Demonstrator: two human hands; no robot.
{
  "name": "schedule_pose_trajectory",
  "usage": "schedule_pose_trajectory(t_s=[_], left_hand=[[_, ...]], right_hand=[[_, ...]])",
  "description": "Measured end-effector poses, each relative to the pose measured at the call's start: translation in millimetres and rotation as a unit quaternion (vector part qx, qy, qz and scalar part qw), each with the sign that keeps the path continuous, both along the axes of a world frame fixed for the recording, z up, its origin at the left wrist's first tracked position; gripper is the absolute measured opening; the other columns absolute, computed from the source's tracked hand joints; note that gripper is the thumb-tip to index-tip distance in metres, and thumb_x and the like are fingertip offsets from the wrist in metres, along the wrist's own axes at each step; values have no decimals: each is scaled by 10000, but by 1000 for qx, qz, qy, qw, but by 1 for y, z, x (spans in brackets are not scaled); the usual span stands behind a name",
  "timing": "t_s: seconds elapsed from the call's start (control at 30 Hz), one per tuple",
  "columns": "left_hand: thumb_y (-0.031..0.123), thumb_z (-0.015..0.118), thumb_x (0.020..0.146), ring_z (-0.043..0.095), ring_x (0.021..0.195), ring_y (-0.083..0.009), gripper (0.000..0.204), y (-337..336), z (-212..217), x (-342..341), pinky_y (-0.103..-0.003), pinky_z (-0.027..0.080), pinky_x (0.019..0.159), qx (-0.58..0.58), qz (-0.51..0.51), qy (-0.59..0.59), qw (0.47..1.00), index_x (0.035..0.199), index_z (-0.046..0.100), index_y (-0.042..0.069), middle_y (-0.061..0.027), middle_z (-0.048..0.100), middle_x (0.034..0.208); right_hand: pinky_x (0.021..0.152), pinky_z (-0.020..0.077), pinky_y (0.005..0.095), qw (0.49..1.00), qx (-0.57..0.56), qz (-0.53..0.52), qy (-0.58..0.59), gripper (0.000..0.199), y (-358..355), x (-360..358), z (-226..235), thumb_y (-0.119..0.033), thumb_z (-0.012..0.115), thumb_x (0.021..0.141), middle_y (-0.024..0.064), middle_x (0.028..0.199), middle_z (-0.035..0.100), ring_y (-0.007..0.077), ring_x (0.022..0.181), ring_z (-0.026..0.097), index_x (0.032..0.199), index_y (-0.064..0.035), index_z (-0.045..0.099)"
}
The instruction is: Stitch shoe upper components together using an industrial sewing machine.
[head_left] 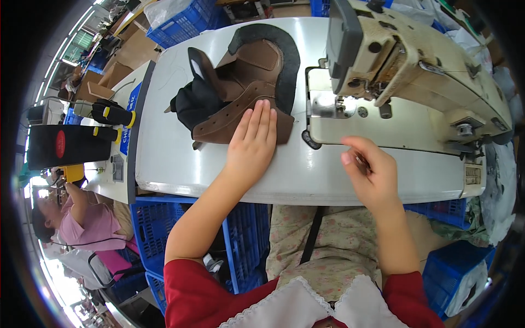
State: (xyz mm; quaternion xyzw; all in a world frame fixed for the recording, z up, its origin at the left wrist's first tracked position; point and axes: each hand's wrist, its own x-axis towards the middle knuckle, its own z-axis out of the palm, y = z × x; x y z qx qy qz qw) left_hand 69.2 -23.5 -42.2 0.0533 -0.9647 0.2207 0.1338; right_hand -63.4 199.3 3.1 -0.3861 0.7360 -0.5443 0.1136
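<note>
Red sleeves (199, 287); white lace-edged collar (290, 307); floral garment (342, 240).

At upper left, we locate a blue latticed plastic crate (185, 26) holding translucent plastic sheeting (167, 11); at far left, we note a pink-shirted co-worker (90, 224).

We can't see the brown piece (233, 83) under the left grip (254, 143), 11 o'clock; can't tell whether the right grip (375, 174), 3 o'clock, holds anything; sewing machine (432, 82), 2 o'clock, cut by top edge.

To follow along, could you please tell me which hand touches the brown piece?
The left hand, laid on the brown piece; the right hand is curled, away from it.
</note>
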Motion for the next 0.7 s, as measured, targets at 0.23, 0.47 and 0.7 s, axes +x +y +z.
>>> schedule_pose_trajectory(t_s=[0.23,0.47,0.7], left_hand=[[102,493,856,454,1376,-308,514,4,3,8,-425,327,1151,10,3,51,999,1341,529,-64,-210,507,1438],[80,492,868,458,1379,-288,488,4,-1,9,-415,329,1147,14,6,91,996,1337,549,-43,-189,522,1436],[126,507,860,488,1355,-290,466,5,1,8,-408,350,1144,-6,-1,85,996,1285,582,-48,-193,553,1396]], right_hand=[[684,525,406,983,140,-5,120,337,-43,-9,-27,-93,658,829,81,887,645,254,756,655,1165,-92,629],[656,509,405,927,170,0,334,381,-69,-14,-34,-70,651,841,63,811,571,273,745,632,1220,-118,650],[628,517,402,917,204,28,342,418,-77,-11,-38,-53,590,825,76,815,596,257,731,646,1240,-73,640]])
